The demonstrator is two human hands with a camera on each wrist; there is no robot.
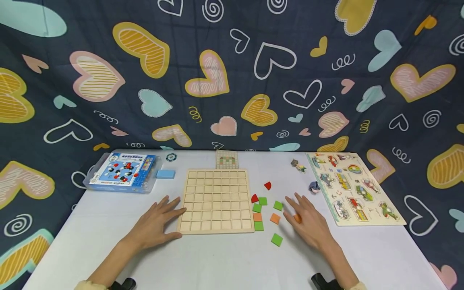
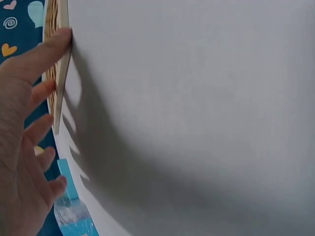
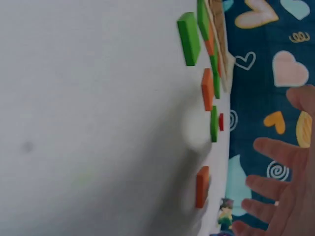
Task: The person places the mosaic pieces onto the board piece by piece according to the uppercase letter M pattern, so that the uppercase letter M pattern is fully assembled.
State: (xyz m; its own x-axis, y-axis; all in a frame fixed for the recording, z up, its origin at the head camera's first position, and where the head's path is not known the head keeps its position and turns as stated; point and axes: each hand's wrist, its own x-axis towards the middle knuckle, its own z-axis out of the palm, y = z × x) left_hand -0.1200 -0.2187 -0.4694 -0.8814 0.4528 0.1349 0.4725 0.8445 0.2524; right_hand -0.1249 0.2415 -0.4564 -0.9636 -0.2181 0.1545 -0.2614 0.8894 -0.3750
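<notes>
A square wooden grid board [image 1: 216, 201] with rows of shallow cells lies on the white table. At its left edge my left hand [image 1: 155, 222] has its fingers spread, the thumb by the near corner; the left wrist view shows the thumb [image 2: 47, 51] at the board's side. Beside the right edge are scattered square green tiles [image 1: 277, 240] and orange tiles [image 1: 275, 218], plus two red wedge-shaped pieces [image 1: 267, 185]. Over the right side of these hovers my right hand [image 1: 309, 223], fingers spread and holding nothing. One orange tile [image 3: 202, 187] is partly hidden by it in the head view.
A small pattern card [image 1: 227, 159] lies behind the grid board. To the left are a plastic case [image 1: 121, 171], a light blue block [image 1: 165, 174] and a round token [image 1: 171, 157]. Rightward are a picture puzzle board [image 1: 349, 201] and two small figurines [image 1: 314, 187].
</notes>
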